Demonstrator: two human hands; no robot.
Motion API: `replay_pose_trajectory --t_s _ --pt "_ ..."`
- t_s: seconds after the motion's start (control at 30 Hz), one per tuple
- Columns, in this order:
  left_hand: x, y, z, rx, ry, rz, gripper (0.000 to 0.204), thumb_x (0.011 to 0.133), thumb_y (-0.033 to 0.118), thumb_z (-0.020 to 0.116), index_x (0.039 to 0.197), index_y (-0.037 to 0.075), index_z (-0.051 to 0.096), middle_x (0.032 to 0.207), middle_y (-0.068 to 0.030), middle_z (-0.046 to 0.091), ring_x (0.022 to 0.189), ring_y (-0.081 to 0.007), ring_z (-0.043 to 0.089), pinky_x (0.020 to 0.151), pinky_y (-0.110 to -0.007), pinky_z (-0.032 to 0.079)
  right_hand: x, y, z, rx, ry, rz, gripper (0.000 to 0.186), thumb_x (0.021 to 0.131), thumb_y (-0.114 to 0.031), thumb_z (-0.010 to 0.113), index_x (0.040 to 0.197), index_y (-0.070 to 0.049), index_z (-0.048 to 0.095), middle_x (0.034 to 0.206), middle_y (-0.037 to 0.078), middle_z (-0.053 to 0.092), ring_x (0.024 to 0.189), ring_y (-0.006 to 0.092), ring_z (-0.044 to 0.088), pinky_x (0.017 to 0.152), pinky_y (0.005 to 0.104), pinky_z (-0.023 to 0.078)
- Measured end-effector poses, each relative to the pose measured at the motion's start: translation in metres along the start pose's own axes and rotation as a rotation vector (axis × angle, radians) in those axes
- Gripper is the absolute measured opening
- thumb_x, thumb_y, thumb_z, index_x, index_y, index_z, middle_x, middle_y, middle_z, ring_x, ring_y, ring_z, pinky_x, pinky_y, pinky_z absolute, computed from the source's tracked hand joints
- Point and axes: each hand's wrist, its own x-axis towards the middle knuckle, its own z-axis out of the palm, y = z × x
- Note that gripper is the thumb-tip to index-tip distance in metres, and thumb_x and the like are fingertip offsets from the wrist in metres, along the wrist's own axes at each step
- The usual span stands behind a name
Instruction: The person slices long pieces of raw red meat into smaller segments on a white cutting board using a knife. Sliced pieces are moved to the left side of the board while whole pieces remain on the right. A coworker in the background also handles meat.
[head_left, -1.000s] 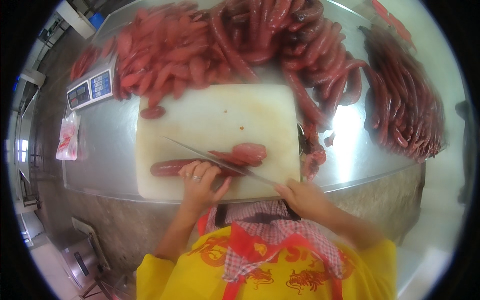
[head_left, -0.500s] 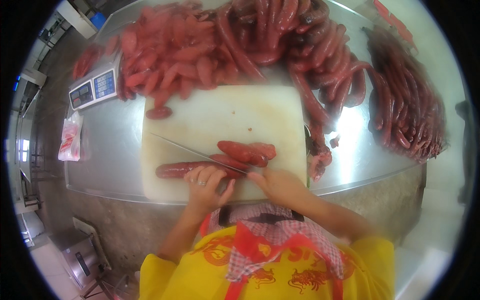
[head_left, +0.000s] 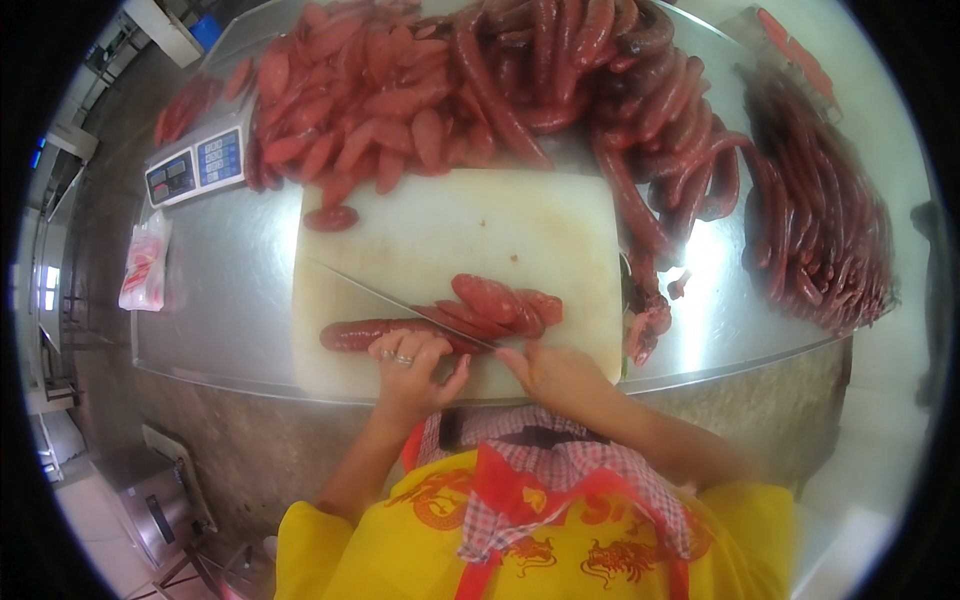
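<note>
- Right hand [head_left: 560, 375] is wrapped tight around the knife [head_left: 375, 292], handle pretty much buried in the fist. The long thin blade slants away to the upper left, tip out over the board.
- Left hand [head_left: 415, 362], the one with the ring, has its fingers curled over the long sausage [head_left: 345, 335] and is holding it down, just left of the right hand and on the near side of the blade.
- That sausage lies roughly sideways near the front edge of the cutting board [head_left: 400, 230], its rounded end poking out past the left hand. Blade crosses close by its right part, but can't tell how deep it's in.
- Just past the blade there's a little overlapping bunch of fresh slices [head_left: 485, 297], cut long and slanted.
- One lone piece [head_left: 331, 218] sits at the board's far left corner, plus a couple of tiny crumbs mid-board.
- Off the board's right edge: some reddish scraps [head_left: 648, 325] on the shiny metal tabletop [head_left: 230, 290].
- Behind the board, big heap of slices [head_left: 350, 100] on the left, tangled whole sausages [head_left: 560, 60] beside it.
- Far left: scale [head_left: 195, 168] and a plastic bag [head_left: 146, 260]. Far right: a bundle of thin, dark sausages [head_left: 810, 220].
</note>
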Motion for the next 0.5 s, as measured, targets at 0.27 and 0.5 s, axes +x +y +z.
replay_pose_trajectory --t_s 0.27,0.5 --pt "0.008 -0.019 -0.017 0.074 0.016 0.025 0.033 0.062 0.017 0.079 0.089 0.013 0.059 0.096 -0.0055 0.057 0.092 -0.0280 0.052 0.085 -0.040 0.036 -0.087 -0.001 -0.066 0.131 -0.131 0.300 0.052 0.099 -0.049 0.045 0.089 -0.001 0.061 0.072 0.027 0.064 0.073 0.0472 0.063 0.065 0.0520 0.050" --pt "0.004 -0.016 -0.016 0.007 -0.005 -0.009 0.032 0.062 0.015 0.078 0.088 0.012 0.059 0.093 -0.0055 0.057 0.088 -0.0270 0.052 0.083 -0.039 0.036 -0.037 -0.002 -0.023 0.031 -0.133 0.222 0.056 0.099 -0.051 0.044 0.090 0.001 0.063 0.071 0.027 0.064 0.066 0.0471 0.063 0.061 0.0507 0.051"
